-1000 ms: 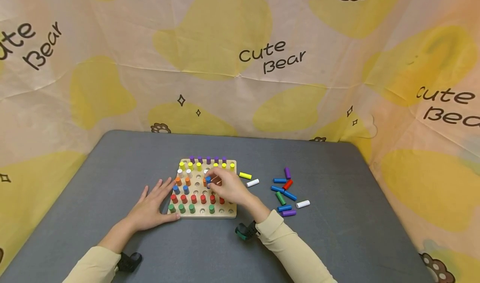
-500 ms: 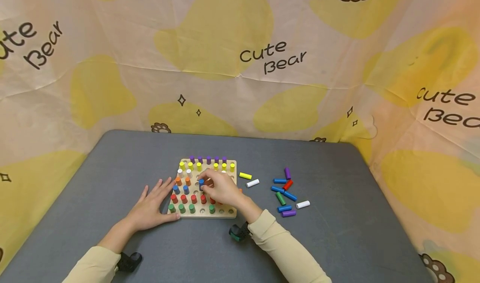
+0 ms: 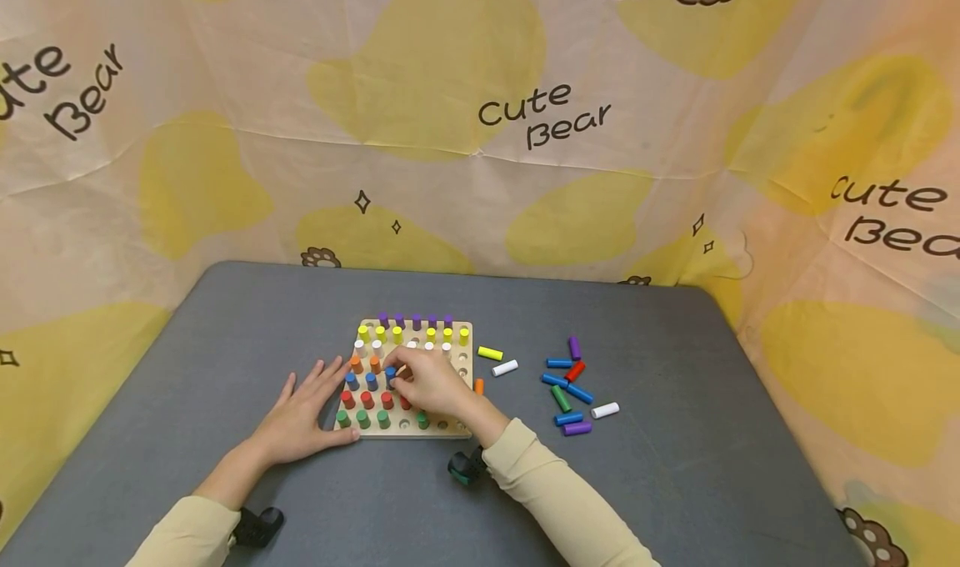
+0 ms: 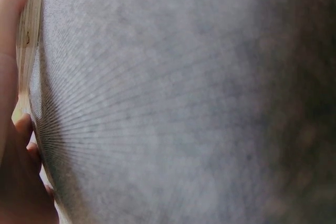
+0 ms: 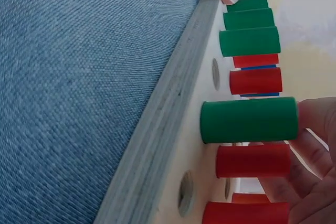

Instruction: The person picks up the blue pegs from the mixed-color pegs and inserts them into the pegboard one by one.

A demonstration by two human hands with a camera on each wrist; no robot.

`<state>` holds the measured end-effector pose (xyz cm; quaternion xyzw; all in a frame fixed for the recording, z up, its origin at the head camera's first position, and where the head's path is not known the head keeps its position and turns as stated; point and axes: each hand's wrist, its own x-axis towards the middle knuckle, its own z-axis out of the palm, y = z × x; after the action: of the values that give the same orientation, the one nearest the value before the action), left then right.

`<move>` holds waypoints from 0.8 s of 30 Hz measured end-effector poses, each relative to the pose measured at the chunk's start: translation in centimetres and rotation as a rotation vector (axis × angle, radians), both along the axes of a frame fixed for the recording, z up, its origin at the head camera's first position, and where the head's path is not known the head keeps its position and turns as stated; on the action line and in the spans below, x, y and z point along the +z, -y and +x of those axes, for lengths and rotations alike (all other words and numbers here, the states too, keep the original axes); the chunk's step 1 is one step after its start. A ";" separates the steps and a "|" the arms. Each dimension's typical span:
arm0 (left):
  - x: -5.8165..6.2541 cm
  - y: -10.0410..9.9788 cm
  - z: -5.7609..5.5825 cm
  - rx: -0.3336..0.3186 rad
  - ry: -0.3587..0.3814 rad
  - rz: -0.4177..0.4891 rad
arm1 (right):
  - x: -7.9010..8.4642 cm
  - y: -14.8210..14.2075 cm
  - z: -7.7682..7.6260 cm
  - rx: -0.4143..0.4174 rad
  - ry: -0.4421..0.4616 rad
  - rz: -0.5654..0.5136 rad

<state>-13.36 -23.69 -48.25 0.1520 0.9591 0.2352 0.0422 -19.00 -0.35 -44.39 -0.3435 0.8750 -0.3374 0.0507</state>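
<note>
In the head view, my right hand (image 3: pixel 435 383) pinches a blue peg (image 3: pixel 391 374) between thumb and fingertips, upright over the wooden pegboard (image 3: pixel 466 367). It stands in line with two blue pegs set in the same row; whether its lower end is inside a hole I cannot tell. My left hand (image 3: pixel 303 417) lies with spread fingers along the board's left edge, thumb at the near left corner. The left wrist view has that hand (image 4: pixel 13 150) against the board's edge (image 4: pixel 30 35). A standing green peg (image 5: pixel 249 120) partly covers my right fingers (image 5: pixel 310 148) in the right wrist view.
Rows of purple, yellow, white, orange, red and green pegs stand in the board, with some bare holes. Right of it lie a yellow peg (image 3: pixel 491 353), a white peg (image 3: pixel 505 368) and an orange peg (image 3: pixel 478 386). Farther right are several loose pegs, including a red one (image 3: pixel 575 372).
My right hand has carried the blue peg left and slightly toward me, to beside the two standing blue pegs. White pegs and a loose orange peg have come into sight. My left hand stays put.
</note>
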 end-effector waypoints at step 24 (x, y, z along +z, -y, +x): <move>-0.1 0.1 -0.1 -0.002 0.005 0.005 | -0.3 0.7 0.0 -0.064 -0.025 0.082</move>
<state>-13.46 -23.81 -48.38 0.1523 0.9582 0.2382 0.0443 -19.03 -1.03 -44.68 -0.3173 0.8991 -0.2985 0.0433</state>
